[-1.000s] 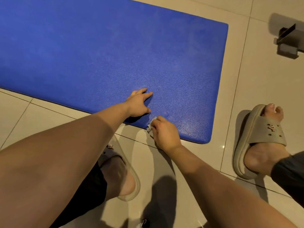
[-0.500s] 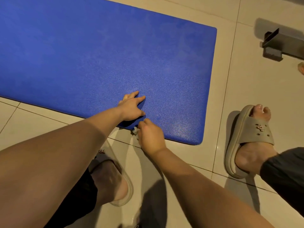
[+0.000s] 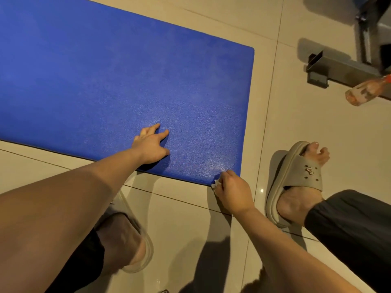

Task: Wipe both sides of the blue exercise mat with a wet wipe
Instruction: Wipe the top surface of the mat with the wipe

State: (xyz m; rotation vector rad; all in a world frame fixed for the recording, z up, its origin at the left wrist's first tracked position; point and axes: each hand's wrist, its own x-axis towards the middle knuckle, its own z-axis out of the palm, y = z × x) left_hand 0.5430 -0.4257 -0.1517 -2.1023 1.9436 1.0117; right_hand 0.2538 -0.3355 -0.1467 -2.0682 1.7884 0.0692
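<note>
A beige tiled floor fills the view, with the mat lying flat on it, running from the far left to a near right corner. The left hand rests on the mat close to its near edge, fingers spread wide and holding nothing. The right hand sits at the near right corner, fingers curled round a bunched white wipe that touches the mat's edge right where it meets the tile.

The main risk, as I judge it, is the wipe running off the corner onto the floor, picking up grit there and carrying it back onto the mat. The wad is small and mostly hidden in the fist, so strokes could leave strips unwiped. If the left hand eases off, the mat may slide on the smooth tile under the rubbing. Only the top face shows; the underside likely needs a flip, and a damp face laid on the tile could get dirty again.

Counted: one mat, one wipe, two hands, two slides on the feet, one bottle lying at the far right, one metal bar beside it.
</note>
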